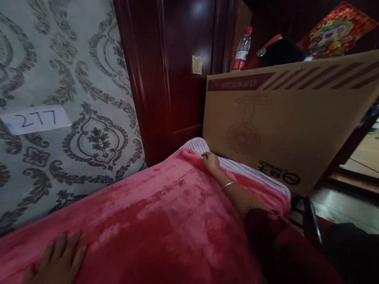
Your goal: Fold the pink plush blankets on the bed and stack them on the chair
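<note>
A plush red-pink blanket [148,218] is spread over a long surface along the wall. At its far end, a striped white-and-pink cloth [257,171] shows from under the blanket's edge. My right hand [211,163], with a bracelet on the wrist, reaches to that edge, its fingers curled on the blanket beside the stripes. Low on the left, my left hand [59,263] lies flat on the blanket with its fingers spread. The lower part of that hand is cut off by the frame.
A large cardboard box [298,125] stands just past the far end. Behind it are a plastic bottle [241,51] and a red decorated packet [336,31]. Dark red panelling [182,38] adjoins the patterned wall [60,58], where a paper label [35,119] reads 277.
</note>
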